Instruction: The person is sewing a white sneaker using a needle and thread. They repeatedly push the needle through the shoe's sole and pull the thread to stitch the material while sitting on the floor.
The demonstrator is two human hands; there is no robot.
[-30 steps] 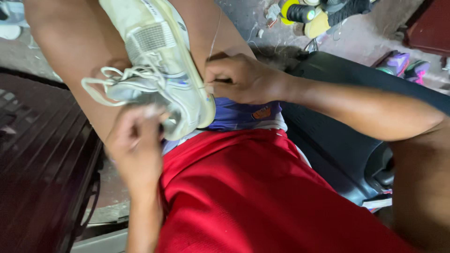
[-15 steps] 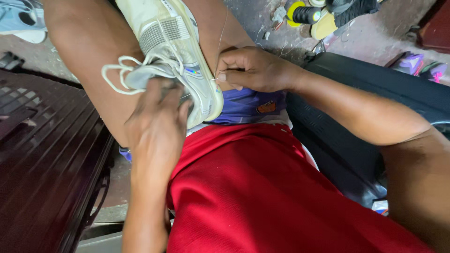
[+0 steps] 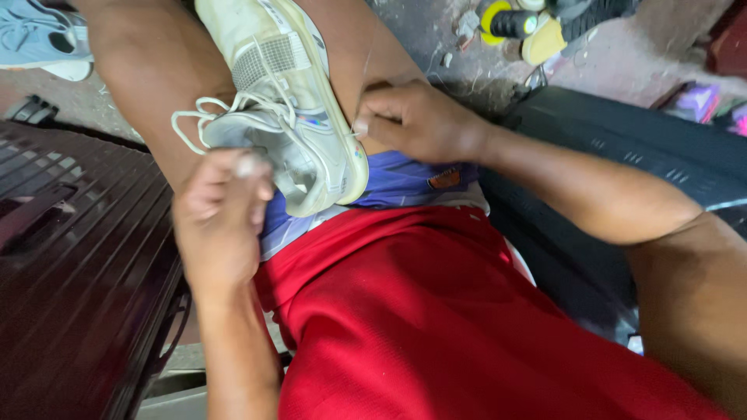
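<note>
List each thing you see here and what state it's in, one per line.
white sneaker: sole sideways, wedged between the knees, laces loose
left hand: gripping the sneaker's heel end
right hand: pinched at the sole edge
blue shoe: lying on the floor, apart

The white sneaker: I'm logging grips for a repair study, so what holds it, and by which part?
The left hand grips the white sneaker at its heel end; the right hand pinches at its sole edge.

The white sneaker's (image 3: 284, 101) toe runs off the top edge, and its heel hides behind the left hand (image 3: 222, 214). Whatever the right hand (image 3: 416, 120) pinches is too small to tell. A blue shoe (image 3: 43, 39) is cut by the left edge.
</note>
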